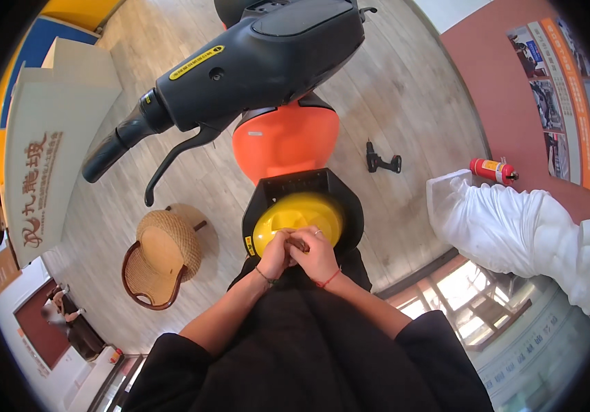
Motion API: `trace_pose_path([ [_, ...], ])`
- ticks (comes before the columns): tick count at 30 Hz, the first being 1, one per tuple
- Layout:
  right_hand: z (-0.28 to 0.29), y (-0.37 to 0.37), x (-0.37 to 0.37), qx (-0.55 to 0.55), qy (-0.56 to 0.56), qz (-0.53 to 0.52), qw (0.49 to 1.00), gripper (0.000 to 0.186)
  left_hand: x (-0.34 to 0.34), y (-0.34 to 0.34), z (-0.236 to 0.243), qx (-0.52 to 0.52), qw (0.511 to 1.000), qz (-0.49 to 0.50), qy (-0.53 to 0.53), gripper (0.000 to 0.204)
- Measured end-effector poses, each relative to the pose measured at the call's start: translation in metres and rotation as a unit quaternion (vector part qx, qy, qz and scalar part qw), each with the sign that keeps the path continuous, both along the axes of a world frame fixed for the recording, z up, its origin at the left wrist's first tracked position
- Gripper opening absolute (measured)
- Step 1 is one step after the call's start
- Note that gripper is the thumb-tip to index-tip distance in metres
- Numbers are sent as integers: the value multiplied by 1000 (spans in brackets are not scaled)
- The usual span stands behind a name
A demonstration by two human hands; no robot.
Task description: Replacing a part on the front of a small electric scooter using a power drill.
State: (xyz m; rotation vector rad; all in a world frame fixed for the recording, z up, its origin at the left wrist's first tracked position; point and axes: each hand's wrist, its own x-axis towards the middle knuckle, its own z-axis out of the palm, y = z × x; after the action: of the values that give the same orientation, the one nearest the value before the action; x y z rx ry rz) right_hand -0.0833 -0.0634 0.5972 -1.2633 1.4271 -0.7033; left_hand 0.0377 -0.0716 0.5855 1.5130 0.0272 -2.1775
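In front of my waist a rounded yellow helmet (299, 211), slightly blurred, sits in a black angular tray-like part (346, 199) of an electric scooter. My left hand (274, 255) and my right hand (317, 254) meet at the helmet's near edge. Both have their fingers curled and pressed together, fingertips touching. Whatever lies between them, if anything, is too small or hidden to make out. Each wrist wears a thin cord, and a ring shows on the right hand. Beyond the helmet is the scooter's orange body panel (286, 142).
The scooter's dark handlebar (253, 65) with its brake lever (178, 159) spans the space ahead. A wicker chair (164, 257) stands left. On the right are a cordless drill (382, 161) on the floor, a fire extinguisher (493, 170) and white cloth (508, 223). A person (71, 323) is far left.
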Motion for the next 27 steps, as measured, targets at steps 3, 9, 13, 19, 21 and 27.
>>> trace_pose_path([
  [3,-9,5,-1,16,-29,-10,999,17,1,1,-6,-21,999,-25,1,36],
  [9,-42,-20,-2,121,-123,-170,970,19,17,-22,-1,-108,969,-166,-148,37],
  [13,-67,-53,-3,89,22,-149,985,21,39,-47,-7,-332,808,-206,-441,18],
  [19,-99,-80,17,183,115,-154,964,21,70,-65,-42,-310,726,-325,-521,47],
  [21,-99,-84,22,198,155,-161,954,22,70,-73,-49,-269,744,-358,-495,51],
  [27,-90,-92,27,247,144,-213,934,20,72,-82,-69,-194,821,-374,-385,40],
])
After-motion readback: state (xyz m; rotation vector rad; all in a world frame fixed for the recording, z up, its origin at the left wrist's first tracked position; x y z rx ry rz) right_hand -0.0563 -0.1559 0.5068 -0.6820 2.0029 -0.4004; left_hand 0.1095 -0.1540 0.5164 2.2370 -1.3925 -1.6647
